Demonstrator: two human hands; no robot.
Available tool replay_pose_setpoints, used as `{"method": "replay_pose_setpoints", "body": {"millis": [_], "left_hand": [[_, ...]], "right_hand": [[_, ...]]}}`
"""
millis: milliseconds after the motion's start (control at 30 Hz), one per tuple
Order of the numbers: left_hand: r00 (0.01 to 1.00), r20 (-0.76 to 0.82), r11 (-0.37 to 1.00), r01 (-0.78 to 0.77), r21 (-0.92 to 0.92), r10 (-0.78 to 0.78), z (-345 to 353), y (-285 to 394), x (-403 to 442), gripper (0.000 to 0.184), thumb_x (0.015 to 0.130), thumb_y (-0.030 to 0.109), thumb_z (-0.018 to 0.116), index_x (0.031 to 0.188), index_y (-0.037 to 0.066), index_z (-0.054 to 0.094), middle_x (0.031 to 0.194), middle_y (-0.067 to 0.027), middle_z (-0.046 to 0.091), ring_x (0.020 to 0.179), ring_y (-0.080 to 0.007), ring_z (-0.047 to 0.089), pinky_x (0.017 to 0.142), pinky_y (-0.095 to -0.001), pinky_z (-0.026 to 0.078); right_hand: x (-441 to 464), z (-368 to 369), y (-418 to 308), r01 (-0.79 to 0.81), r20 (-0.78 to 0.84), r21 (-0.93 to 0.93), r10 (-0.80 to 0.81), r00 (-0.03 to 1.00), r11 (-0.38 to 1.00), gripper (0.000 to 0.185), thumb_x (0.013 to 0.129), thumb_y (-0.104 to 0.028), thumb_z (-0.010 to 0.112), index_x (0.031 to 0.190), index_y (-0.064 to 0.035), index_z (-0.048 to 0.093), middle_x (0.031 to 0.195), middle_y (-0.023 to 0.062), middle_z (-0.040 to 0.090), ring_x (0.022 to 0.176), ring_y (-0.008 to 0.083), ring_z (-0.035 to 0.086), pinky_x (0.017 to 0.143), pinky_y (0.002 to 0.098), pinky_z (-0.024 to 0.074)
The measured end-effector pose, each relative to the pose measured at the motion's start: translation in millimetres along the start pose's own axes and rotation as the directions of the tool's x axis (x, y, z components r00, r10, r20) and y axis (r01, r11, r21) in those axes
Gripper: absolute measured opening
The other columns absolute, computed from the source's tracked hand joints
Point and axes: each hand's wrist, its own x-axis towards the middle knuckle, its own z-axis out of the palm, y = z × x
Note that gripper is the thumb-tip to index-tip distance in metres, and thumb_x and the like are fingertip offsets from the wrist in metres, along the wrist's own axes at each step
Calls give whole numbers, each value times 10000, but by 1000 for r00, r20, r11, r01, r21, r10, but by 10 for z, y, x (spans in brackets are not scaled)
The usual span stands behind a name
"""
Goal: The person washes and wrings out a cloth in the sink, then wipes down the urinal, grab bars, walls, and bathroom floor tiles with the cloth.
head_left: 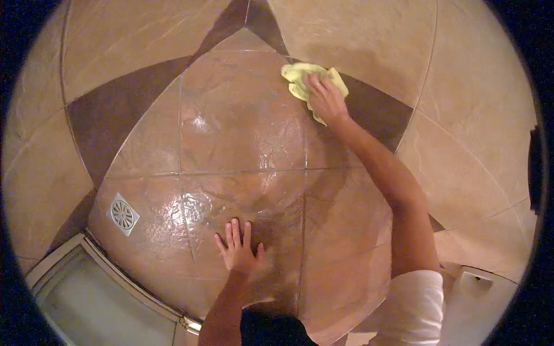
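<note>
My right hand (328, 99) presses a crumpled yellow cloth (297, 73) against the dark tile band at the foot of the wall, at the upper right of the floor. The cloth spreads out around the fingers. Lower down and further left, my left hand (240, 254) lies flat on the wet brown tiled floor (242, 138) with its fingers spread and nothing in it.
A square metal drain (123, 214) is set in the floor at the left. A framed glass panel (104, 294) stands at the lower left. Beige tiled walls rise around the floor. A white fixture (476, 305) is at the lower right.
</note>
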Motion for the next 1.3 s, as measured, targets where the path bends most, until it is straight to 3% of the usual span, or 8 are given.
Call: {"method": "replay_pose_setpoints", "body": {"millis": [300, 500, 633, 700, 733, 900, 1100, 1300], "left_hand": [[999, 34, 999, 30, -20, -30, -61, 35, -2, 740, 746, 467, 546, 1381, 159, 322, 1479, -151, 156, 1371, -318, 110, 1043, -631, 50], [999, 36, 999, 39, 11, -40, 11, 4, -5, 733, 760, 484, 513, 1384, 153, 317, 1475, -155, 169, 1364, -323, 134, 1032, -648, 57], [997, 71, 999, 36, 15, -37, 25, 8, -3, 731, 769, 500, 499, 1389, 161, 311, 1486, -147, 134, 1369, -317, 112, 1028, -653, 59], [991, 122, 998, 56, 21, -59, -6, 22, 11, 729, 772, 508, 504, 1389, 171, 312, 1490, -141, 117, 1369, -316, 107, 1024, -658, 65], [990, 118, 996, 74, 43, -78, -12, 29, -4, 729, 772, 508, 504, 1389, 171, 312, 1490, -141, 117, 1369, -316, 107, 1024, -658, 65], [998, 53, 999, 41, 2, -41, 81, 4, -38, 734, 773, 538, 506, 1390, 190, 311, 1485, -135, 135, 1370, -309, 107, 1013, -666, 90], [999, -31, 997, 6, -71, -8, 115, -52, -24, 687, 763, 523, 527, 1351, 201, 378, 1468, -127, 191, 1352, -298, 173, 988, -680, 147], [1000, -16, 999, 15, -47, -15, 102, -22, -28, 701, 757, 530, 528, 1358, 204, 370, 1474, -126, 172, 1355, -300, 158, 986, -686, 143]], "right_hand": [[-315, -35, -66, -297, 44, 114, 294, 955, 948, 492, 805, -203, 451, 1280, -80, 487, 1419, 32, 354, 1310, 187, 292, 1005, 388, 298], [-2039, -718, 574, -703, 201, 144, 675, 710, 697, 410, 859, -222, 452, 1254, -121, 500, 1342, 57, 442, 1331, 341, 239, 1033, 647, 13], [-1325, -371, 613, -692, -158, 297, 748, 644, 658, 365, 844, -251, 484, 1184, -131, 546, 1283, 104, 478, 1321, 374, 254, 1011, 668, 26], [-447, -565, 634, -692, 196, 243, 665, 721, 679, 358, 856, -211, 448, 1193, -122, 531, 1296, 98, 471, 1330, 373, 238, 1010, 672, 24], [-16, -463, 583, -600, -15, 326, 639, 769, 730, 372, 848, -166, 425, 1205, -125, 522, 1323, 93, 453, 1336, 376, 224, 1026, 652, 24], [2189, -524, 140, -165, -242, 904, 792, 560, 393, 432, 894, -222, 391, 1274, -22, 433, 1346, 149, 414, 1269, 372, 326, 1030, 562, 218], [2202, -230, -690, -475, 66, 785, 708, 703, 398, 451, 854, -255, 472, 1237, -17, 480, 1338, 151, 420, 1266, 375, 333, 1035, 546, 224], [2346, -993, -402, -400, 395, 906, 618, 680, -139, 215, 832, -152, 499, 907, 11, 618, 831, 243, 617, 840, 388, 591, 751, 479, 452]]}}
